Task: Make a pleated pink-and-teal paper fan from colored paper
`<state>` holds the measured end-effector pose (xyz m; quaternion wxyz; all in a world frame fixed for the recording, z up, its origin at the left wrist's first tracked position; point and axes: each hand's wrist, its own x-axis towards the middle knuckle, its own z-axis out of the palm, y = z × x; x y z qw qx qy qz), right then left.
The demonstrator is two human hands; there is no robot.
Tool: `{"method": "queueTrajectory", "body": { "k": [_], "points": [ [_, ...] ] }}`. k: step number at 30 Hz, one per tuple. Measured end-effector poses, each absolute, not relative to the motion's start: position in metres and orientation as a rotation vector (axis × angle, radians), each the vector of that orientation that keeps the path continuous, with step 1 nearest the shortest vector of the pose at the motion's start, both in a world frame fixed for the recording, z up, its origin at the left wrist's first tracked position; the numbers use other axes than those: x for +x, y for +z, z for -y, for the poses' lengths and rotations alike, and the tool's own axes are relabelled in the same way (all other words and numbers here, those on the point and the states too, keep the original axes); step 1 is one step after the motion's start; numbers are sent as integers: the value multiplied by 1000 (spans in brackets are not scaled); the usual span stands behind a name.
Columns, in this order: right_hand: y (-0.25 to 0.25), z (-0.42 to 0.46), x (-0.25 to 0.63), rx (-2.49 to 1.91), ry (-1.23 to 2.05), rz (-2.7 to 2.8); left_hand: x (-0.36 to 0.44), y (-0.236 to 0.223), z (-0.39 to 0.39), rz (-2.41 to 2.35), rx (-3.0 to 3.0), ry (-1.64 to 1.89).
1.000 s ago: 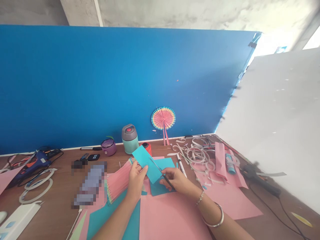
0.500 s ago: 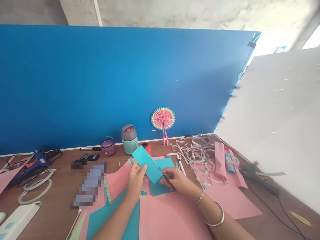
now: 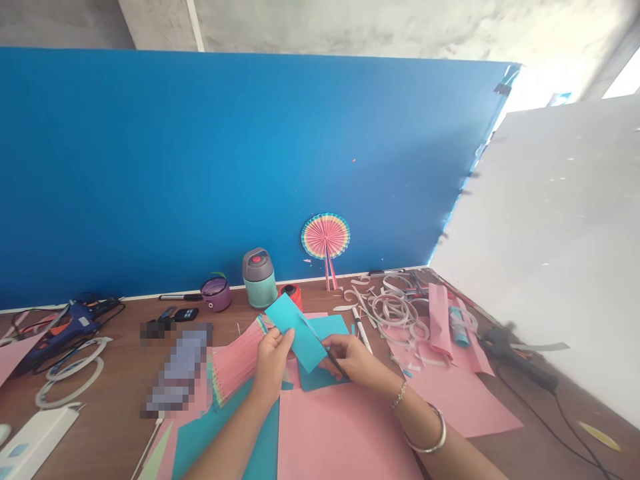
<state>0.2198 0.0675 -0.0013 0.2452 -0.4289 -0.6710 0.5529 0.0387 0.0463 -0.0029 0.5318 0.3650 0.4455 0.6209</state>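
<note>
My left hand [image 3: 273, 357] pinches a rectangular piece of turquoise paper [image 3: 295, 323] by its left edge, thumb on top, holding it tilted above the table. A pair of scissors [image 3: 337, 365] with dark handles is in my right hand [image 3: 356, 360], its blades at the paper's right edge. A thin sliver along that edge stands slightly apart from the rest. Part of the scissors is hidden by my fingers and the paper. Beneath them lies another turquoise sheet [image 3: 325, 381]. Left of my left hand is a pleated pink paper strip [image 3: 235, 360] with coloured borders.
Pink sheets [image 3: 345, 440] cover the table's front. A round pleated fan [image 3: 325, 237] leans on the blue partition [image 3: 200, 167]. A flask [image 3: 260, 287] and purple cup [image 3: 216, 297] stand behind. Curled white strips [image 3: 395, 310] and a glue gun [image 3: 525, 360] lie right; a power strip [image 3: 37, 440] left.
The scissors' blades show less over the paper now, and the sliver at its right edge has parted a little more. Both hands stay in nearly the same place.
</note>
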Motion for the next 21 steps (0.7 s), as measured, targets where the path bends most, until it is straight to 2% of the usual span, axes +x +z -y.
{"method": "queueTrajectory", "body": {
  "k": [21],
  "points": [
    [-8, -69, 220, -1103, 1532, 1782, 43, 5, -41, -993, 901, 1433]
  ]
}}
